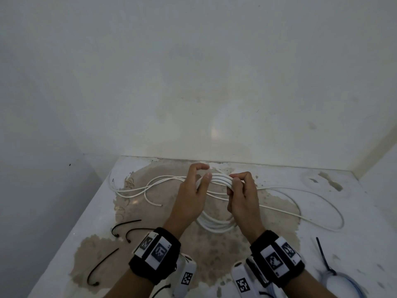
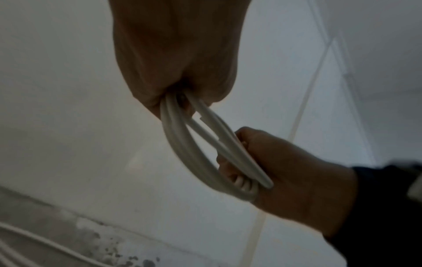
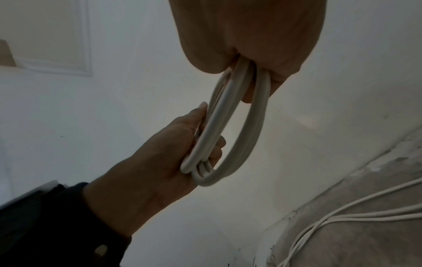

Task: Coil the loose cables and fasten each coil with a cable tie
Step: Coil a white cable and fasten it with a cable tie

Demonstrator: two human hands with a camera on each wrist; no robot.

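A white cable coil of several loops hangs between both hands above the worn surface. My left hand holds its left side, thumb across the strands and fingers curled over the top. My right hand grips the right side in a closed fist. The coil's lower loops sag below the hands. In the left wrist view the coil runs from my left hand to the right hand. The right wrist view shows the coil between my right hand and the left hand.
Loose white cable trails left and another length loops right on the surface. Three black cable ties lie front left. A blue tie binds a pale blue coil front right. Walls close in behind and on both sides.
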